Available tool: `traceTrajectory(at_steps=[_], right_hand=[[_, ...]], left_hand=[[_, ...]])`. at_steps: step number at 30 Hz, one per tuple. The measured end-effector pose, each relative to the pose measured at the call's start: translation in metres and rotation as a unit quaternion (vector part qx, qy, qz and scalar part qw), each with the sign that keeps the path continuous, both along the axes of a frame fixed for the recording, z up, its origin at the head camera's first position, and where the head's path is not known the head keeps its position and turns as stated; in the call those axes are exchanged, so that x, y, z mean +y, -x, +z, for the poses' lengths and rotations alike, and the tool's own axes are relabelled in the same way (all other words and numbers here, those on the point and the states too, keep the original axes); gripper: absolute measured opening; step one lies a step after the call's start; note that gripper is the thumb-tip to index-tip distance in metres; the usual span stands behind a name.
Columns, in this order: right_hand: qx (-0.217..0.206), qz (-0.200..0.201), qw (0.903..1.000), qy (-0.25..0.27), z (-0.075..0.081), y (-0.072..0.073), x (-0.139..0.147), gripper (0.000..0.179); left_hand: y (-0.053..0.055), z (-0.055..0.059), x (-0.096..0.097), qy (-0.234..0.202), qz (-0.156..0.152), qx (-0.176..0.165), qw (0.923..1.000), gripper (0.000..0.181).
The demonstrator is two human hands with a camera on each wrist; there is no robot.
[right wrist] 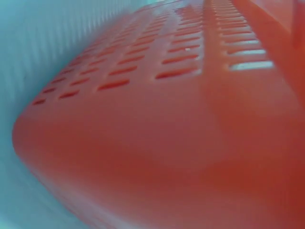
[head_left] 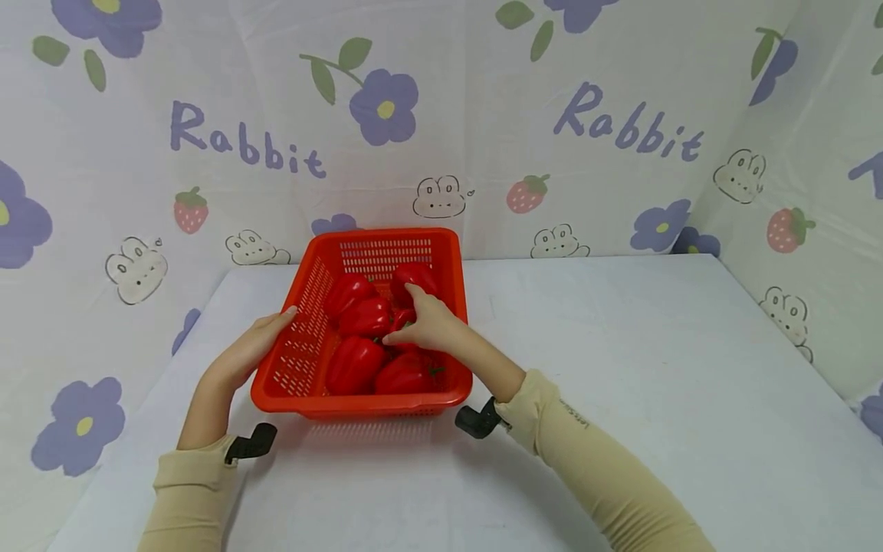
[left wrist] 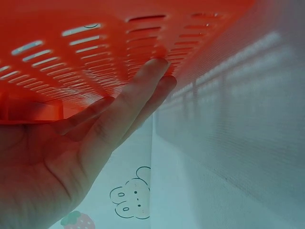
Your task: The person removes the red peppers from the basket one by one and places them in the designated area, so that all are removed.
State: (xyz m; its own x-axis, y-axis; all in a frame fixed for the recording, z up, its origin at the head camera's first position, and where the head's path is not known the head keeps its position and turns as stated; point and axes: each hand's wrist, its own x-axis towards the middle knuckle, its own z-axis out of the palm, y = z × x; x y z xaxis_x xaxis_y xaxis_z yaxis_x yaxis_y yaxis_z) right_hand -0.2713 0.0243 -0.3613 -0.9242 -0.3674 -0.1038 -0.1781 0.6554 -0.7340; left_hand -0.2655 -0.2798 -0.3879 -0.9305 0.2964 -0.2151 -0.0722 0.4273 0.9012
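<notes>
here; hands at basket of peppers; backdrop reads "rabbit" twice

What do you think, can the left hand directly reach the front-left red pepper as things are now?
Probably not directly: the left hand has its fingers outside the basket, so the side wall stands between them and the pepper.

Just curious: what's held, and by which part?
The left hand holds the red basket by its left rim; whether the right hand holds a pepper is unclear.
</notes>
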Motion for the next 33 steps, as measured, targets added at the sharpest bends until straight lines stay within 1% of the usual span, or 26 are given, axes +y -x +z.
traceTrajectory(at_steps=[8,12,20,24,33], right_hand=[[-0.012,-0.008,0.9999,0.003,-0.006,-0.001,-0.004,0.093],[-0.024,-0.003,0.9997,-0.006,-0.01,0.0,-0.006,0.092],[-0.044,0.004,0.9989,0.014,-0.009,0.0,-0.005,0.091],[-0.043,0.003,0.999,0.014,-0.009,0.001,-0.006,0.087],[-0.02,-0.006,0.9997,0.015,-0.01,-0.001,-0.006,0.082]], left_hand=[[0.0,0.002,0.0,-0.003,-0.002,0.002,1.0,0.069],[0.0,0.001,0.0,0.0,-0.001,0.002,1.0,0.07],[-0.001,0.001,0.0,0.004,-0.005,0.005,1.0,0.069],[-0.001,0.001,0.0,0.002,-0.004,0.003,1.0,0.069],[-0.001,0.001,0.0,-0.006,-0.004,0.002,1.0,0.069]])
